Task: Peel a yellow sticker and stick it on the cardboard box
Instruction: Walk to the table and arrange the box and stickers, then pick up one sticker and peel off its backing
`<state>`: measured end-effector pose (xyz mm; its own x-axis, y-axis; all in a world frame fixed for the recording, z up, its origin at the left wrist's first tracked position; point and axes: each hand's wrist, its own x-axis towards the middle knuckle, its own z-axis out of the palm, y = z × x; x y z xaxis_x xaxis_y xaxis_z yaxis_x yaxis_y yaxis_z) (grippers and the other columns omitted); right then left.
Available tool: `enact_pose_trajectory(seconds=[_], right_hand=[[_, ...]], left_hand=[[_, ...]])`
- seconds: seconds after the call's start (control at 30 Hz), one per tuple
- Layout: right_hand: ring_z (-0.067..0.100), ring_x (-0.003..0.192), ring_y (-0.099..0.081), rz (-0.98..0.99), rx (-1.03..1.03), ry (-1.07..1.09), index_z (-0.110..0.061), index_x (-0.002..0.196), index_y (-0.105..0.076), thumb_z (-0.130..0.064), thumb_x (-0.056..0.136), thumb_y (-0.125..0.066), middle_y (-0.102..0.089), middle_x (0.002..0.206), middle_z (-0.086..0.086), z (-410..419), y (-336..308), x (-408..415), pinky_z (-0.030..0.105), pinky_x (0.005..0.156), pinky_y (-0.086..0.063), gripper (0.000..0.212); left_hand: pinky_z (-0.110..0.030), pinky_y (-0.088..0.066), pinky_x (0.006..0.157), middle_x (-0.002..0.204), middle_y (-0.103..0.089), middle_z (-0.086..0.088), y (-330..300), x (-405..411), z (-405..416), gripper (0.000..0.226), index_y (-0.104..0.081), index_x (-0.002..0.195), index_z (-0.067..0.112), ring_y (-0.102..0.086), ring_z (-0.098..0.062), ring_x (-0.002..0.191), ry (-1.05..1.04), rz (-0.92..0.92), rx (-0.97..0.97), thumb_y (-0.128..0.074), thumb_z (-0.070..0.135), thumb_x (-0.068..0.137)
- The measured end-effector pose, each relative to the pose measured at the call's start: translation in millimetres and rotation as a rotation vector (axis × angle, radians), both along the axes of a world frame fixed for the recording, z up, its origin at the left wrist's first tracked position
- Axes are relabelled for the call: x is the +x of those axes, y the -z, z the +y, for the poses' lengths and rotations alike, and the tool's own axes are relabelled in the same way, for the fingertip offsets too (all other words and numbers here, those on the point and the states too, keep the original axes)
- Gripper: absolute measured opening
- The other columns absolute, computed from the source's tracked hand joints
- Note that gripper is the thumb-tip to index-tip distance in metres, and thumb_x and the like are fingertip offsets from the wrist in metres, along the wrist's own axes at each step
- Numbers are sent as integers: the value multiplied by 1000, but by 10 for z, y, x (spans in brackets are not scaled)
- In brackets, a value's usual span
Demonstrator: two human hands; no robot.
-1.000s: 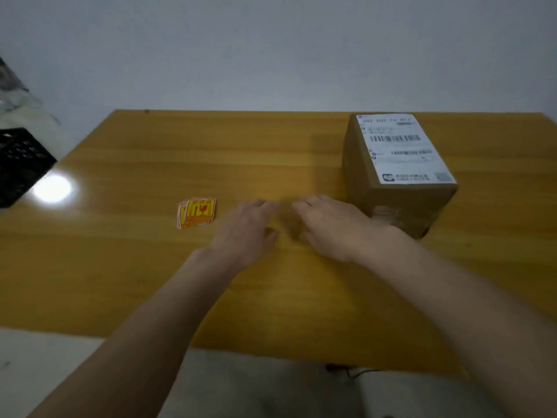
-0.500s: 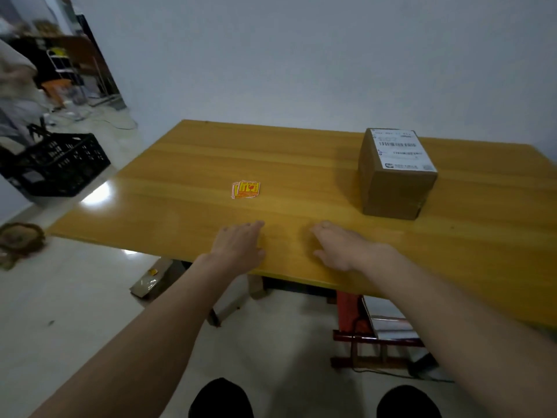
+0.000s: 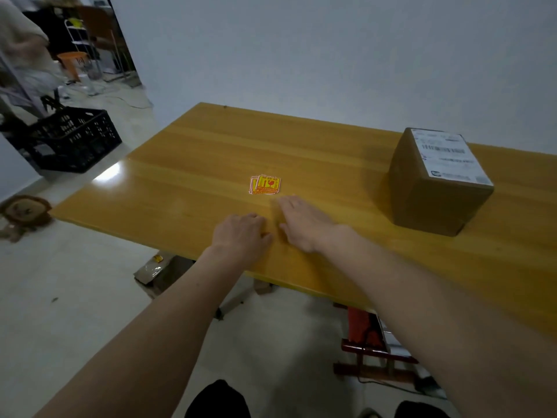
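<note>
Yellow-and-red stickers (image 3: 264, 185), brown cardboard box (image 3: 428, 203), honey-coloured wood-grain table (image 3: 187, 164).

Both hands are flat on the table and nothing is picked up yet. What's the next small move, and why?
Probably reach the right hand forward to the stack of yellow stickers and pinch up the top one. Both it and the left hand are empty on the table, the stickers lie untouched just beyond the right fingers, and the cardboard box shows no yellow sticker.
</note>
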<state>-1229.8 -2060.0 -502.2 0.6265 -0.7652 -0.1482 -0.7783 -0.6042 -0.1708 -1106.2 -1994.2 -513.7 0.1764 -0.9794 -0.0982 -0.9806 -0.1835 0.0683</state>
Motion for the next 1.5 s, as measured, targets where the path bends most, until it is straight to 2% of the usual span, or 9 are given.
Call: enact_pose_trajectory(seconds=[0.1,0.2,0.33,0.6,0.8,1.1,1.33,1.43,1.5], right_hand=[[21,151,2,10,-16,13,-9,153,-4,-31,99,-39,3,164,6,-231,83,243,38,122,-10,68],[20,151,5,14,-5,22,-10,153,3,-42,99,-36,8,163,4,-388,144,425,38,122,-8,73],[20,151,-3,75,9,30,-8,152,0,-51,97,-28,-2,164,6,-478,202,451,39,122,-8,75],[22,150,-12,92,-44,86,-5,152,-8,-46,99,-26,-13,162,9,-228,161,-45,35,121,-13,69],[21,149,-15,71,-69,81,-7,152,-12,-41,100,-31,-18,161,7,463,31,-644,34,119,-13,64],[21,148,-19,4,-34,57,-9,151,-16,-35,100,-35,-21,160,7,861,132,-853,32,118,-16,60],[27,128,-41,-90,-35,63,-10,134,-40,-33,93,-53,-47,137,9,1086,87,-1143,39,104,-39,49],[26,135,-32,-154,-28,74,-10,139,-35,-38,88,-61,-37,144,8,989,51,-1093,38,109,-34,64],[25,148,-13,-135,50,82,-11,150,-19,-41,85,-65,-15,160,6,916,57,-1017,38,119,-22,85]], left_hand=[[-42,-47,90,138,-50,4,42,-19,33,38,-46,133,26,-48,-27,124,-10,-37,-45,-35,28,97],[-42,-49,86,142,-46,8,86,-28,36,47,-40,137,26,-46,-26,125,-16,-50,-69,-38,13,92],[-39,-48,83,141,-46,7,104,-8,13,46,-39,137,25,-48,-26,121,-26,-67,-89,-37,12,92],[-41,-44,93,145,-41,3,36,-92,87,41,-42,133,25,-39,-28,131,-67,-42,-38,-36,12,95],[-43,-28,113,155,-31,1,-76,-350,371,56,-34,143,24,-26,-30,141,-72,102,-27,-39,10,90],[-37,-31,110,144,-46,-5,113,-582,628,46,-42,139,15,-39,-25,132,-12,244,-225,-43,13,93],[-36,-37,103,134,-55,-7,90,-789,910,41,-49,132,13,-49,-26,121,36,315,-346,-48,11,91],[-35,-37,101,131,-57,-9,74,-832,1003,41,-51,131,11,-50,-28,119,49,321,-382,-50,10,91],[-34,-35,103,132,-57,-9,74,-845,1056,41,-51,132,11,-49,-27,121,46,327,-386,-49,10,91]])
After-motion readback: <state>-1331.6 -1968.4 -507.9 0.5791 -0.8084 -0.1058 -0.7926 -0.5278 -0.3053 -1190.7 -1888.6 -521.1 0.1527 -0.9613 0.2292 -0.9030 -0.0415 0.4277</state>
